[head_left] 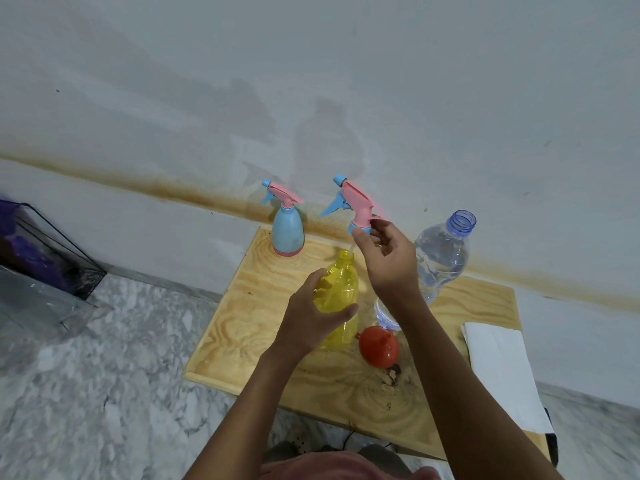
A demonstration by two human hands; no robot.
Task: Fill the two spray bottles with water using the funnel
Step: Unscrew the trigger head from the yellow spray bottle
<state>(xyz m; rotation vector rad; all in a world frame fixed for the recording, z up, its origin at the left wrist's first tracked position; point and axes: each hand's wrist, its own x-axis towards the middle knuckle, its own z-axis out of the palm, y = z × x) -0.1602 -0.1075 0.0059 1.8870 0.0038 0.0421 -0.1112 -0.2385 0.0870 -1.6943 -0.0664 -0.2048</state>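
Note:
A yellow spray bottle (341, 289) stands on the wooden table (242, 327); my left hand (313, 318) grips its body. Its neck is open. My right hand (386, 258) pinches the pink and blue spray head (355, 202), lifted just above the neck, with its thin dip tube still reaching into the bottle. A blue spray bottle (287, 233) with its pink head on stands at the back of the table. A red funnel (378, 346) lies on the table next to the yellow bottle. An uncapped clear water bottle (441, 254) stands to the right.
A clear jar or cup (384, 315) sits partly hidden behind my right forearm. Folded white paper (502, 372) lies at the table's right edge. A wire basket (52, 258) with purple contents stands on the marble floor at left. The wall is close behind the table.

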